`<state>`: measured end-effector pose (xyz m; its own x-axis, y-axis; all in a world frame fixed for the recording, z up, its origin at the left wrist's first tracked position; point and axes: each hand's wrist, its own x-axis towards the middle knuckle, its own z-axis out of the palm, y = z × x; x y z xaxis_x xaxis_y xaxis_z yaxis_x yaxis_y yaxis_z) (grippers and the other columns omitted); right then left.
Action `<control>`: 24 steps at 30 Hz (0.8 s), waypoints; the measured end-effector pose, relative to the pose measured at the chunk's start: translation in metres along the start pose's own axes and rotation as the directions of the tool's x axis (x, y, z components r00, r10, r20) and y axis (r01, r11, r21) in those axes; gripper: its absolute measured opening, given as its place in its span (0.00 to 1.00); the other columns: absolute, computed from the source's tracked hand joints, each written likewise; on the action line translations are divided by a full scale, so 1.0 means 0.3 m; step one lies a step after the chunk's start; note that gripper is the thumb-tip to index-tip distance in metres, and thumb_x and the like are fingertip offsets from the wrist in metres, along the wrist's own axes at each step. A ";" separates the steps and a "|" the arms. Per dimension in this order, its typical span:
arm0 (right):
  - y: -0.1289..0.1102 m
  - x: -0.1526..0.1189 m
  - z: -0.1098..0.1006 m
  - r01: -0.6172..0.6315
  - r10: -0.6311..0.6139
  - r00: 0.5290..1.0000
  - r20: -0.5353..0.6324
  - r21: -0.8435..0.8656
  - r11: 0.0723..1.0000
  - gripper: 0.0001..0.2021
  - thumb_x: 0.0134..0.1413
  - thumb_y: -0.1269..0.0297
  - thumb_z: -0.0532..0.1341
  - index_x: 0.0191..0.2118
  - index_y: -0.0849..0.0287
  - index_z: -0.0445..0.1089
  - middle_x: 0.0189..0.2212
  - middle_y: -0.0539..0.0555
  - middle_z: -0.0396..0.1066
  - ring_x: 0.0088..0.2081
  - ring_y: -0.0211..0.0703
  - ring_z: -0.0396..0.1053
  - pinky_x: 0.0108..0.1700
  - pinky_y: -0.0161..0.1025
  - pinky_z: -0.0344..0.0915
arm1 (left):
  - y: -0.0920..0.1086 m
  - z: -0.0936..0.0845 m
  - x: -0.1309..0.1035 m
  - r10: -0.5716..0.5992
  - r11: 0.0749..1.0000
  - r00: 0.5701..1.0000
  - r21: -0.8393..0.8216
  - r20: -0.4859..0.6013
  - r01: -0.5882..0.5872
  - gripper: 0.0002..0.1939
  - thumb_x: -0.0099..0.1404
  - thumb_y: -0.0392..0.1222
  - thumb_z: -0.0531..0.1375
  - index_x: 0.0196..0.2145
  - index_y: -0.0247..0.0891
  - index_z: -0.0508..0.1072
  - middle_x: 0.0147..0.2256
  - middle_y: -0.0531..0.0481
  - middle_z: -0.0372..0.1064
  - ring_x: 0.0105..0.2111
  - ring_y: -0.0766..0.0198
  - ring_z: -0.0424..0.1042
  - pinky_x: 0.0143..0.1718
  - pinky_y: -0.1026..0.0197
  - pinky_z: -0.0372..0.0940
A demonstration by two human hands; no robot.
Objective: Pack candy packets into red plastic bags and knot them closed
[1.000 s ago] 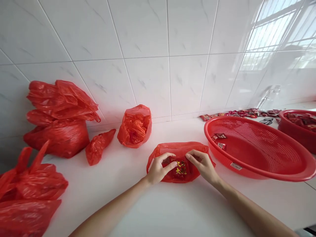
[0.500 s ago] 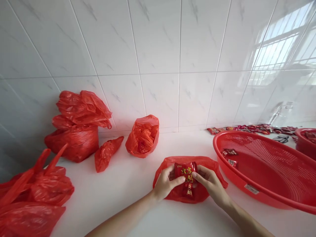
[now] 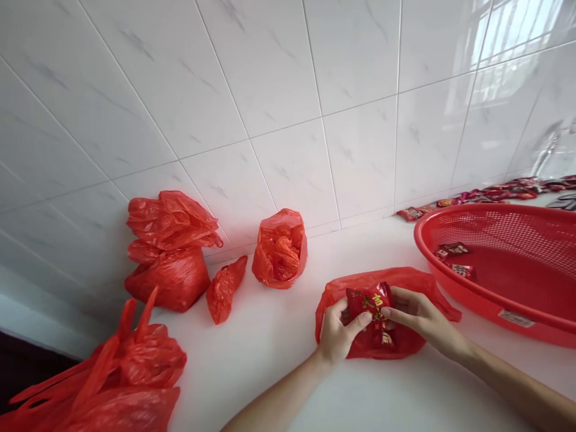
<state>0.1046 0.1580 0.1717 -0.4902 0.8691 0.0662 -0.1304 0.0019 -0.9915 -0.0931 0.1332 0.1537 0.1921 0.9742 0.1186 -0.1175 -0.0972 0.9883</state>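
Note:
Between my two hands is a dark red snack packet [image 3: 368, 300] with yellow-green lettering. My left hand [image 3: 338, 331] grips its left side, thumb across the front. On the right side my right hand [image 3: 411, 309] pinches it, thumb on the face and fingers behind. Both hands are over an open red plastic bag [image 3: 339, 288] lying on the white counter. Just below the held packet, a smaller red packet [image 3: 386, 337] shows inside the bag; the rest of the bag's contents are hidden.
A red oval basket [image 3: 495, 300] with a few packets [image 3: 462, 271] stands at right. Loose packets [image 3: 508, 191] line the tiled wall. Stacked red bags [image 3: 168, 276], a small twisted bag [image 3: 225, 291], an open bag [image 3: 279, 249] and knotted bags [image 3: 139, 366] are at left.
The view has turned left and tilted, so everything sits further right. Both hands still hold the packet over the bag; the packet has tilted slightly.

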 end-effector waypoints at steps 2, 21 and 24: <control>-0.001 0.000 0.001 -0.001 0.000 1.000 0.010 0.024 1.000 0.19 0.52 0.51 0.71 0.44 0.59 0.76 0.39 0.56 0.78 0.40 0.49 0.74 0.42 0.43 0.73 | 0.000 -0.003 0.002 -0.005 1.000 1.000 0.010 -0.008 0.005 0.18 0.61 0.50 0.68 0.45 0.38 0.79 0.42 0.46 0.80 0.41 0.55 0.78 0.45 0.55 0.72; -0.017 -0.007 0.000 0.053 -0.053 0.998 -0.015 -0.010 0.999 0.16 0.59 0.49 0.65 0.40 0.59 0.76 0.33 0.52 0.75 0.31 0.41 0.71 0.37 0.39 0.72 | 0.002 0.001 0.001 0.020 0.994 0.999 0.106 -0.048 -0.015 0.19 0.61 0.53 0.67 0.46 0.41 0.78 0.40 0.47 0.80 0.35 0.57 0.77 0.33 0.58 0.72; -0.024 -0.010 -0.001 0.053 -0.053 0.999 -0.010 -0.006 0.999 0.16 0.59 0.49 0.65 0.40 0.59 0.76 0.34 0.52 0.77 0.31 0.41 0.72 0.37 0.40 0.73 | 0.012 0.004 -0.001 0.057 0.994 0.998 0.099 -0.010 -0.055 0.18 0.64 0.51 0.66 0.48 0.41 0.77 0.45 0.46 0.79 0.43 0.53 0.78 0.43 0.53 0.74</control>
<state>0.1072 0.1555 0.1786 -0.4736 0.8729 0.1174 -0.1514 0.0506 -0.9872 -0.0924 0.1321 0.1572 0.1752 0.9692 0.1733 -0.0312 -0.1705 0.9849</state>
